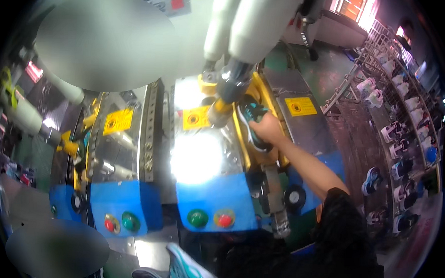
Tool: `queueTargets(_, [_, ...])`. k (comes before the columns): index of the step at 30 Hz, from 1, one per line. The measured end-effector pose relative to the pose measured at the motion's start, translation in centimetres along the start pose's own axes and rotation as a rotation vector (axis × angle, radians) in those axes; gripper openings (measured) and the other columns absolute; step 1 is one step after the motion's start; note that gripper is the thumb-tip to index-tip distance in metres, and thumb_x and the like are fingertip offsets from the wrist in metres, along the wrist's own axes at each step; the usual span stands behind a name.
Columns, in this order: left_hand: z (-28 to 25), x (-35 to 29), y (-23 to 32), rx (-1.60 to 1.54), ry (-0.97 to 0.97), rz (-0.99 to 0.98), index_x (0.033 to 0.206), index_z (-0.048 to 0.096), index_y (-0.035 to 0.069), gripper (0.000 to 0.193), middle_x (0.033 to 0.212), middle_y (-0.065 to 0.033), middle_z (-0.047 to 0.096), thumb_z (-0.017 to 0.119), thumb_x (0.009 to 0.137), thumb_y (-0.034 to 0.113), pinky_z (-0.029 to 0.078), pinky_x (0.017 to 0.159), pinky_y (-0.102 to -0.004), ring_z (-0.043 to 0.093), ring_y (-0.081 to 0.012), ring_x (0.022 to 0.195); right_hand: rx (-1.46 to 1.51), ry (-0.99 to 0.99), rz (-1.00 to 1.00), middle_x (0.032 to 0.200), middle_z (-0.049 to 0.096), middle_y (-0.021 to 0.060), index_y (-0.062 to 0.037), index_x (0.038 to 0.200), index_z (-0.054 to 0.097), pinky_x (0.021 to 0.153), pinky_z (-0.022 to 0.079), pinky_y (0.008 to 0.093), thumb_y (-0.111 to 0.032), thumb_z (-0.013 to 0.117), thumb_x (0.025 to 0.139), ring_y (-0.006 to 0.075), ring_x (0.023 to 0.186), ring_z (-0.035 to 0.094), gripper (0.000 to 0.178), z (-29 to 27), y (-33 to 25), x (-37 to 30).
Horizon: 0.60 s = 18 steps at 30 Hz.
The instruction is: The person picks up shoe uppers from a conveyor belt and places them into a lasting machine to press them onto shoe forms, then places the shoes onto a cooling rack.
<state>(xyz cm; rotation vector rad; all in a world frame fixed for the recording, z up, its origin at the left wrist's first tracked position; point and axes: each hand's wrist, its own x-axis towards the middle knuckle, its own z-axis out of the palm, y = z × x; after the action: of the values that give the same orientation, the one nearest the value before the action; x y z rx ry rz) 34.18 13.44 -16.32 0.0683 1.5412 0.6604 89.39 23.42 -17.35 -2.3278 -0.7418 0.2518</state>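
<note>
Teal sneaker point(189, 269) nearest; right hand point(267, 128) grips shoe point(253, 121) in press machine point(215, 188).

Crowding right hand point(268, 127) and teal shoe point(252, 121): yellow clamp frame point(260, 93) beside, grey press cylinder point(233, 82) overhead | staying open: lower right along forearm | blocking left: second machine point(125, 149)

Factory hall — green floor point(330, 69), metal shoe racks point(407, 122) at right, bright windows point(355, 5) beyond — glare on steel.
</note>
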Motion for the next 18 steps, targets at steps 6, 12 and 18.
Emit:
queueTargets(6, [-3.0, 5.1, 0.4, -0.046, -0.135, -0.038, 0.115, 0.057, -0.002, 0.034, 0.104, -0.0154, 0.063, 0.061, 0.086, 0.015, 0.052, 0.084, -0.0406, 0.061, -0.0301, 0.097, 0.101, 0.054, -0.711, 0.107, 0.059, 0.0239, 0.0048, 0.118, 0.052, 0.089, 0.047, 0.0443, -0.020, 0.067, 0.078, 0.0392, 0.103, 0.057, 0.049, 1.0, -10.3, -18.6])
queueTargets(12, [-5.2, 3.0, -1.2, 0.031, -0.210, 0.002, 0.118, 0.057, 0.003, 0.038, 0.107, -0.0117, 0.060, 0.061, 0.086, 0.021, 0.049, 0.085, -0.0413, 0.058, -0.0268, 0.098, -0.382, -0.345, -1.108, 0.137, 0.041, 0.0279, 0.0033, 0.127, 0.049, 0.109, 0.022, 0.0588, -0.034, 0.055, 0.085, 0.0393, 0.130, 0.038, 0.056, 11.8, -12.2, -24.1])
queueTargets(18, [-10.2, -3.5, -2.5, -0.021, 0.007, 0.270, 0.127, 0.049, -0.005, 0.056, 0.118, -0.0191, 0.059, 0.057, 0.087, 0.034, 0.050, 0.089, -0.0439, 0.058, -0.0328, 0.108, 0.656, -0.402, -1.017, 0.124, 0.054, 0.0202, 0.0006, 0.115, 0.056, 0.100, 0.041, 0.0476, -0.014, 0.066, 0.081, 0.0351, 0.115, 0.053, 0.038, 12.7, -13.3, -36.3])
